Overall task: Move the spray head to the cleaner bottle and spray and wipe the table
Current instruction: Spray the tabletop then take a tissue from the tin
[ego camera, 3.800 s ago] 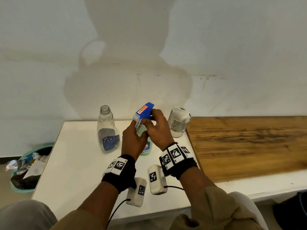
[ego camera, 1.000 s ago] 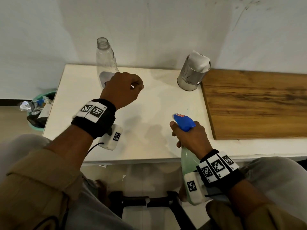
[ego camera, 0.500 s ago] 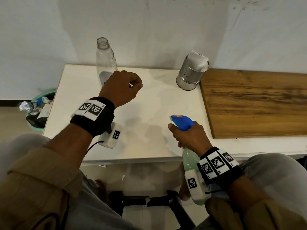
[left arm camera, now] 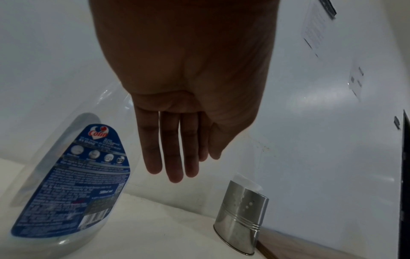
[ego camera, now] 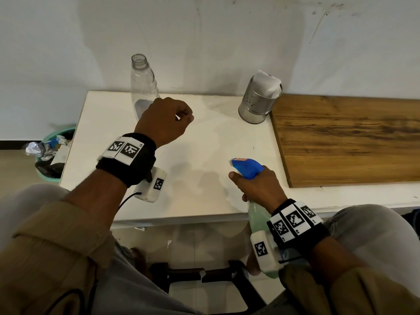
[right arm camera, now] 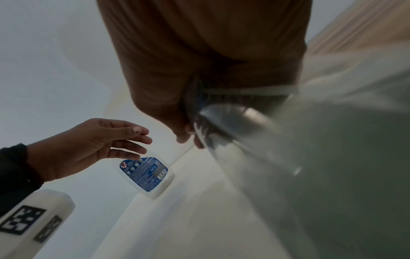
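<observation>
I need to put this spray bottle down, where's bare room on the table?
The white table is bare between the left hand and right hand. The wooden board is bare too. Crowded at the back: empty bottle, metal holder.

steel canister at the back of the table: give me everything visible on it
The steel canister is a shiny round metal cylinder with small perforations and grooved bands on its wall. It stands upright at the back of the white table, close to the wall, beside the wooden board; whether it touches the board cannot be told. White tissue or cloth sticks out of its open top. Neither hand touches it.
</observation>
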A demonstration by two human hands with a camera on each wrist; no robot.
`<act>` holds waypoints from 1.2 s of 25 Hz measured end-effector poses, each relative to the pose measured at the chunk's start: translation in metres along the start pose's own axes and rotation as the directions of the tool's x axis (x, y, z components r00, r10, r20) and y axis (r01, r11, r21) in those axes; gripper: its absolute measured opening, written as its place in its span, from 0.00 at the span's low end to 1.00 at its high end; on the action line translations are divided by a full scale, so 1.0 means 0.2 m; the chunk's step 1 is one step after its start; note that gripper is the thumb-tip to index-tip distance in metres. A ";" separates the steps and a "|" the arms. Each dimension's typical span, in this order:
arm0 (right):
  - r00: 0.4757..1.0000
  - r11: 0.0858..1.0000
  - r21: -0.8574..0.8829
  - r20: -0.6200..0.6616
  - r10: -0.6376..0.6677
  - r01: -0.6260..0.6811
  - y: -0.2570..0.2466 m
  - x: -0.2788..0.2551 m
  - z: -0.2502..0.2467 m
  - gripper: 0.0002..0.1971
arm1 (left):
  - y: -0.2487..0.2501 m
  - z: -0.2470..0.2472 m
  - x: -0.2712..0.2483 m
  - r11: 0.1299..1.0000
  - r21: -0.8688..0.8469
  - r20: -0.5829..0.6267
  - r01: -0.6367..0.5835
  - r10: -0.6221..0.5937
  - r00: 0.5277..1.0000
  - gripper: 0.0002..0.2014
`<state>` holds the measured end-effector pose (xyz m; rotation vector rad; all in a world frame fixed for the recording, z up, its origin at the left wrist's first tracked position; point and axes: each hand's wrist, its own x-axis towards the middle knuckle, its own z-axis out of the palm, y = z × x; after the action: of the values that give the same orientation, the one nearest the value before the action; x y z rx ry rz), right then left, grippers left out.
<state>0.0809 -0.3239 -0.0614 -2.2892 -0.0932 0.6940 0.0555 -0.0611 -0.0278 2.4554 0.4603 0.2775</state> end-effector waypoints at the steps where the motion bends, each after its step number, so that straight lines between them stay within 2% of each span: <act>1: 1.000 1.000 0.008 -0.001 -0.004 0.004 -0.01 0.00 0.00 0.20 | 0.00 0.00 0.00 1.000 0.002 -0.001 -0.001 0.001 1.000 0.07; 4: 0.999 1.000 0.012 0.041 -0.012 0.011 -0.02 0.00 0.00 0.19 | 0.01 -0.01 -0.01 1.000 -0.009 -0.003 -0.003 0.003 1.000 0.08; 7: 1.000 1.000 -0.023 0.014 -0.016 0.016 -0.02 0.00 0.02 0.19 | 0.01 -0.02 -0.01 1.000 -0.003 -0.004 0.000 0.000 1.000 0.09; 18: 0.994 0.996 -0.086 0.107 0.012 -0.003 0.02 0.00 0.00 0.26 | 0.02 -0.02 -0.02 1.000 -0.019 0.029 0.013 -0.013 1.000 0.08; 21: 0.996 0.992 -0.124 0.082 -0.021 0.031 0.02 0.00 -0.01 0.25 | 0.02 -0.02 -0.02 1.000 -0.011 0.039 0.007 -0.006 0.999 0.08; 23: 0.998 0.996 -0.084 0.065 -0.019 0.024 0.02 0.00 -0.02 0.26 | 0.02 -0.03 -0.02 1.000 -0.012 0.042 0.015 -0.015 0.999 0.08; 30: 0.996 0.995 -0.096 0.085 -0.018 0.026 0.01 0.00 -0.03 0.27 | 0.03 -0.03 -0.03 1.000 -0.007 0.049 0.027 -0.026 0.998 0.09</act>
<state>0.0836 -0.3284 -0.0592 -2.3471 -0.1956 0.7898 0.0502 -0.0645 -0.0196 2.4408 0.4696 0.2080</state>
